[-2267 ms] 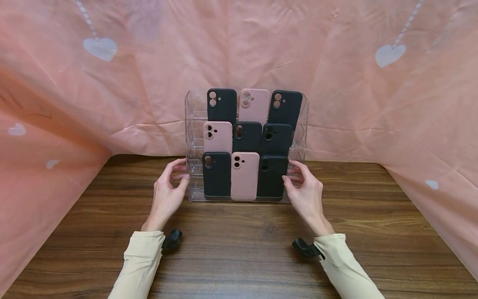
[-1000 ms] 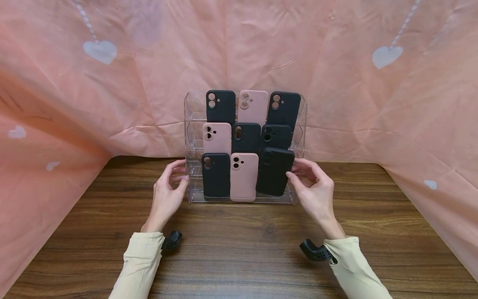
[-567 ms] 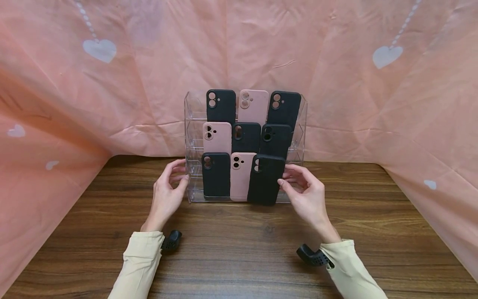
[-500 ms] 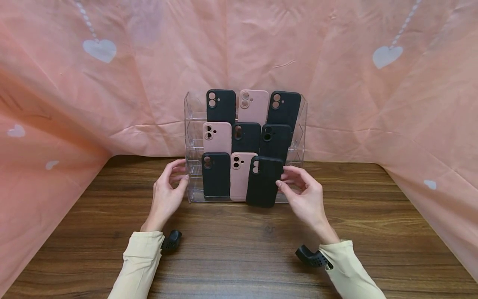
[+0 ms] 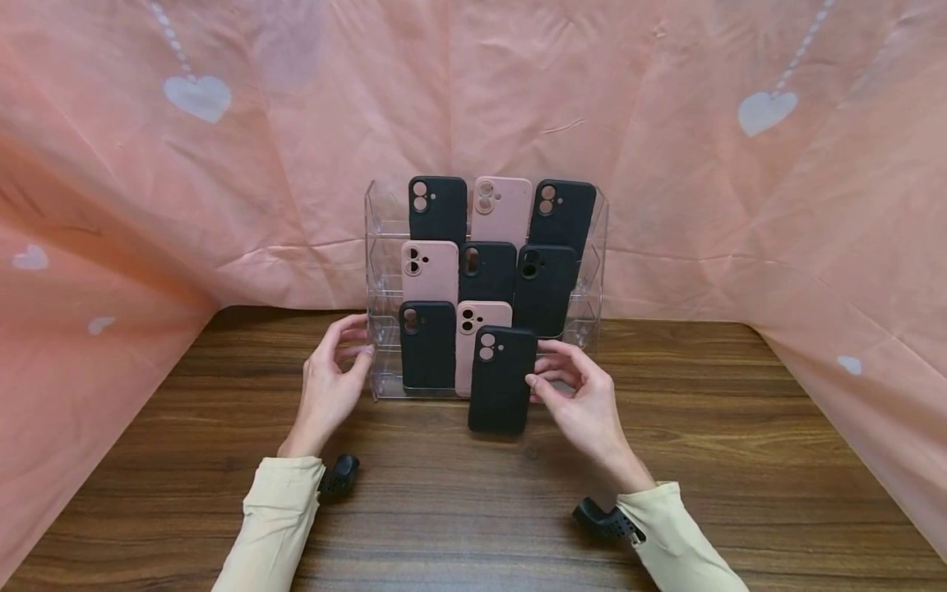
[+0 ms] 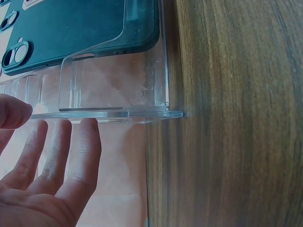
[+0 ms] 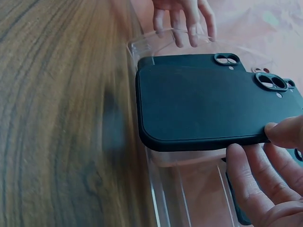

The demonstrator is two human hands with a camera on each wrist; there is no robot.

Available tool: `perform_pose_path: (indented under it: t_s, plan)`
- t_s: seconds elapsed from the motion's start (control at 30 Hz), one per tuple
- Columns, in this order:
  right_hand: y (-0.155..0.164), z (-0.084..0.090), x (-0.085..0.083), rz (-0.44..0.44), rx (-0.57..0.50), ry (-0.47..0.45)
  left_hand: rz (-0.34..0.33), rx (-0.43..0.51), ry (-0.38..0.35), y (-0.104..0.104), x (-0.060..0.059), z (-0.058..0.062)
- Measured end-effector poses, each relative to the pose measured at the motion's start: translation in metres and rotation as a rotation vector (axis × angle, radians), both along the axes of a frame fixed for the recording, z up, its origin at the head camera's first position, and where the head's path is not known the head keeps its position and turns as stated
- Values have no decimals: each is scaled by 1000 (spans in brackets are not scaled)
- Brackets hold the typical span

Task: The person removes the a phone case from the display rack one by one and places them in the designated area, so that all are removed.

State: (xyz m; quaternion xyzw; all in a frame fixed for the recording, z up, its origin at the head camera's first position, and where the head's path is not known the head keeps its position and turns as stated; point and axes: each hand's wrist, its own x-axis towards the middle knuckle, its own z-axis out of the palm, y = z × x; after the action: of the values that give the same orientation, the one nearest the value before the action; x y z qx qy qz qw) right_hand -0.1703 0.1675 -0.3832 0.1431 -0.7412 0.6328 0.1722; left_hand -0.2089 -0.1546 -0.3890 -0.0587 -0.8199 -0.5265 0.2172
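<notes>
A clear acrylic tiered stand [image 5: 598, 247] holds black and pink phone cases in three rows. My right hand [image 5: 584, 403] pinches a black phone case [image 5: 501, 380] by its right edge and holds it upright just in front of the stand's bottom row, above the table. The right wrist view shows that black case [image 7: 208, 101] gripped between thumb and fingers [image 7: 258, 175]. My left hand [image 5: 331, 374] rests with straight fingers [image 6: 71, 146] against the stand's left side wall [image 6: 118, 113]. The bottom row keeps a black case [image 5: 427, 345] and a pink case [image 5: 469, 349].
The stand sits at the back of a brown wooden table [image 5: 473, 501]. Pink cloth with white hearts [image 5: 200, 94] hangs behind and drapes down both sides. Bare wood lies between my arms and toward the front edge.
My right hand has drawn the black case out of the bottom row's right slot and carried it left and toward me. The left hand has stayed on the stand.
</notes>
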Motion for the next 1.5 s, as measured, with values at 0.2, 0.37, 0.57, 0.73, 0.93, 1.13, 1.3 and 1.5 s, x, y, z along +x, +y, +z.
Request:
perform_pose_path:
  t_s: [0.2,0.37,0.57,0.73,0.93,1.13,1.3,1.5]
  plan:
    - [-5,-3,2,21,37,-22,-10,10,-2,-1,1,0]
    - [-10,-6,3,52,48,-22,-13,19,-4,-1,2,1]
    - [-15,-8,4,99,41,-54,-21,39,3,-1,2,2]
    - [-18,-9,6,105,65,-85,-25,40,3,-1,2,2]
    - [-22,-11,7,128,74,-113,-31,44,2,-1,2,2]
    - [-28,-14,7,152,68,-157,-29,43,2,-1,2,2]
    - [-32,-14,8,173,80,-181,-28,45,0,-1,2,2]
    - [-37,-16,8,188,98,-218,-27,44,-5,-1,2,2]
